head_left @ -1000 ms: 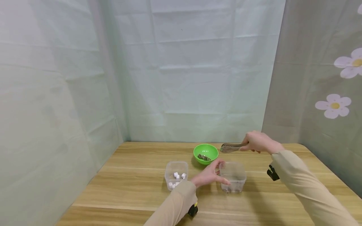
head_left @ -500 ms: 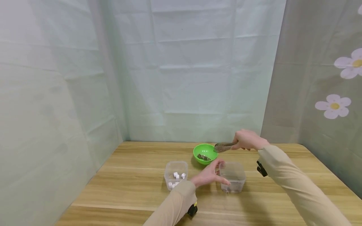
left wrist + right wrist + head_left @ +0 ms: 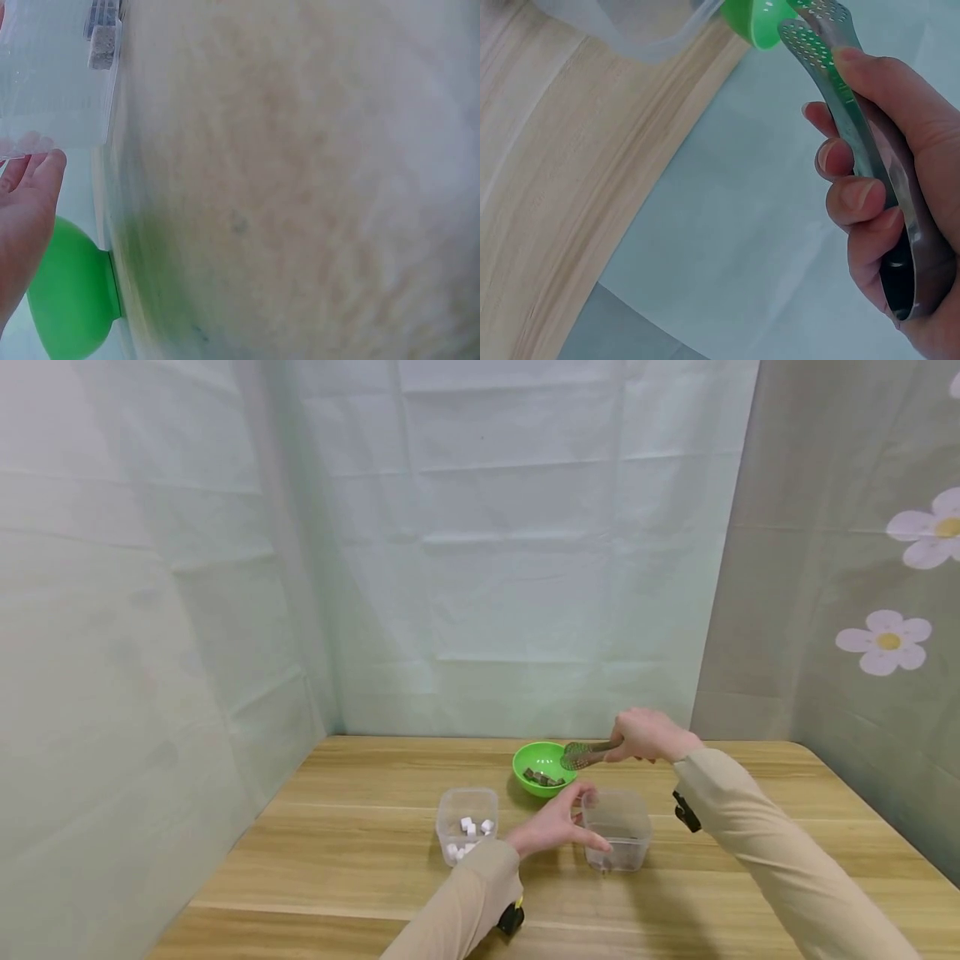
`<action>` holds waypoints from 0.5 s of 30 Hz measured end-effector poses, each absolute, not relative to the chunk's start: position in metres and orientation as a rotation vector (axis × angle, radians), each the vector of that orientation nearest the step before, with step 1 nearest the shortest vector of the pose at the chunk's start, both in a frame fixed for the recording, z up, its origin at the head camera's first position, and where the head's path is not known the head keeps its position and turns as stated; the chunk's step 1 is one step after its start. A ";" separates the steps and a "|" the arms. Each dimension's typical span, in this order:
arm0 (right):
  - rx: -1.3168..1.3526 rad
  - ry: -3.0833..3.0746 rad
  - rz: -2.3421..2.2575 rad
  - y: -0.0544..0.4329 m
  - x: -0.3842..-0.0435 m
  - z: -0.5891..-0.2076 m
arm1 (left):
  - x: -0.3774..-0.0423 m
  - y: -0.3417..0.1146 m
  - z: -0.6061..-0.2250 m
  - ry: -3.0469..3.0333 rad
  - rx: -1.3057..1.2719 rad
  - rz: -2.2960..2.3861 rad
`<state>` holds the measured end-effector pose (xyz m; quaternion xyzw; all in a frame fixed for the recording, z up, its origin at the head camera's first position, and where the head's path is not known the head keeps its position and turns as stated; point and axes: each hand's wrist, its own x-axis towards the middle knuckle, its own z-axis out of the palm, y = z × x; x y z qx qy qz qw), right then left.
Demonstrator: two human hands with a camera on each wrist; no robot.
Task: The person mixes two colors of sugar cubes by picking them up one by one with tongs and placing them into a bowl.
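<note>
Wooden bench [image 3: 360, 827]; green bowl [image 3: 531, 759] as landmark, dark cubes [image 3: 539, 777] inside. Right hand [image 3: 651, 734], fingers curled, grips perforated metal tongs [image 3: 581, 757], shifted left over bowl's right rim since a second ago: work now centres there. Left hand [image 3: 553, 823], fingers wide, holds clear plastic container [image 3: 618, 814], right-front of bowl.

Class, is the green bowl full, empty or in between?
In between: in the head view, dark pieces lie low in the green bowl, with bare wall showing above them.

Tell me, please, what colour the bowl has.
The bowl is bright green, seen best in the head view.
</note>
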<state>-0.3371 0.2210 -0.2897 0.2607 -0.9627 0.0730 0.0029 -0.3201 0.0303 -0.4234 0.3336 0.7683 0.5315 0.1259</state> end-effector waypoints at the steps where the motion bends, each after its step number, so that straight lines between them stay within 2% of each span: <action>1: 0.816 -3.016 0.236 0.222 -0.337 -0.289 | -0.320 0.030 -0.423 2.233 0.972 1.550; 15: 0.782 -3.010 0.281 0.246 -0.315 -0.280 | -0.321 0.029 -0.425 2.291 0.938 1.521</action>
